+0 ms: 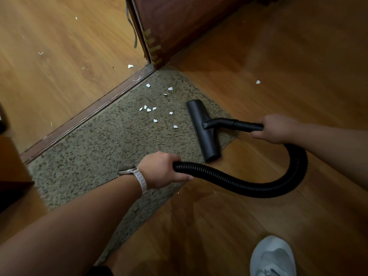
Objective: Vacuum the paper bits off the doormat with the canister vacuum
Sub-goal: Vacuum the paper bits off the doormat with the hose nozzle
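We note the doormat (pixel 99 156): coarse speckled cloth pile, matt. The paper bits (pixel 155 120) near its far corner: thin white paper, torn edges. We log nozzle (pixel 199 116) and wand (pixel 247 125) as smooth matt black plastic; hose (pixel 249 188) ribbed black plastic, faint sheen; floor (pixel 219 226) wood-grain boards, glossy; threshold strip (pixel 89 113) along the doormat's far edge darker wood, scuffed.

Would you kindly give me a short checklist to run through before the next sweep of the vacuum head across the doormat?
1. The right hand grips the tube: ok.
2. The left hand holds the hose, unkinked: ok.
3. The vacuum head rests at the right edge of the doormat: ok.
4. The paper bits lie left of the vacuum head, nothing between: ok.
5. Suction running: cannot tell.
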Available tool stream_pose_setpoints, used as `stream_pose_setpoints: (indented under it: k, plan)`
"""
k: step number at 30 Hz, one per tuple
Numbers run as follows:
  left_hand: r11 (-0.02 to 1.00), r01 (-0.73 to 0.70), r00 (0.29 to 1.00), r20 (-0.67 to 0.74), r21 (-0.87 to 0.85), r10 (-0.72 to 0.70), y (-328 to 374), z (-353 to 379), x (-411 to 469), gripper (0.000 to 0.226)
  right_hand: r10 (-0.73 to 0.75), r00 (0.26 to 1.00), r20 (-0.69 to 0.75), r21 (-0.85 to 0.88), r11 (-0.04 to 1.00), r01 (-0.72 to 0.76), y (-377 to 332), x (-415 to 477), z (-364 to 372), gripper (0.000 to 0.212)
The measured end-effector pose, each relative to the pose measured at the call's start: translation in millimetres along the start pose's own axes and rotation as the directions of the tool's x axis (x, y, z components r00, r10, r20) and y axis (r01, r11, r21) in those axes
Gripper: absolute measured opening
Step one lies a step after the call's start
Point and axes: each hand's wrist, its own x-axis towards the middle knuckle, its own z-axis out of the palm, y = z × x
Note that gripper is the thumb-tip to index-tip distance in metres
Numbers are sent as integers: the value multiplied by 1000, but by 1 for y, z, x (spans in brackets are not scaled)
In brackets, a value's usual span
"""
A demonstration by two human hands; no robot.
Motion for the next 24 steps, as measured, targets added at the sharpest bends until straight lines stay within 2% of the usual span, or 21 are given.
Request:
stream_pose_setpoints:
  k: [5,8,15,24]
  plan:
    - [1000,7,1000,-19,-23,-7,6,-5,-2,58,107,994,-12,-53,993,-107,13,-20,-15,33]
    - [1000,-14,999,-37,-15,14,8,-7,-9,57,123,992,-25,-44,991,-124,11,-31,-10,31]
    - [997,-58,990,-124,59,65,-9,-20,-35,58,-10,996,-87,-35,999,7,-31,-32,-20,29]
    - [992,24,995,-102,123,-12,-41,-24,-43,63,-124,988,-92,-126,986,112,-89,0,-16,24]
